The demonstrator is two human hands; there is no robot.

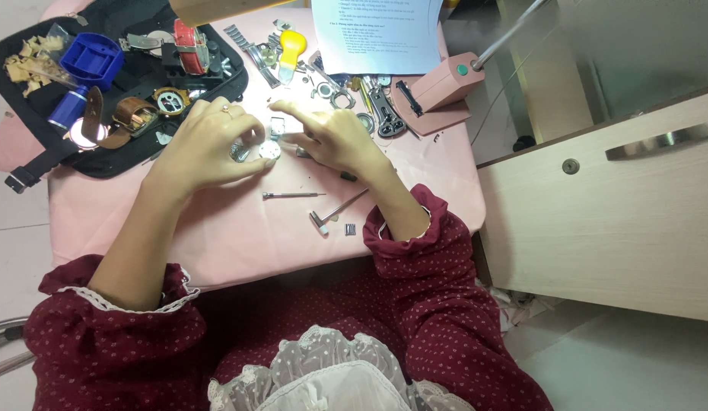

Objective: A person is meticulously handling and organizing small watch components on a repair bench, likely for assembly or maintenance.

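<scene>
Both hands met over a small round watch part [269, 150] lying on the pink table [217, 236]. The left hand [205, 144] curled its fingers around the part's left edge, apparently pinching it, though the grip was partly hidden. The right hand [335, 137] arched beside it, fingers bent, fingertips touching near the part. A thin screwdriver [293, 195] and a small hammer [335, 211] lay nearer the person.

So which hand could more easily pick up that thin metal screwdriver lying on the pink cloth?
Probably the left hand: the thin metal screwdriver lies just below its fingers, while the right hand sits slightly farther up.
</scene>
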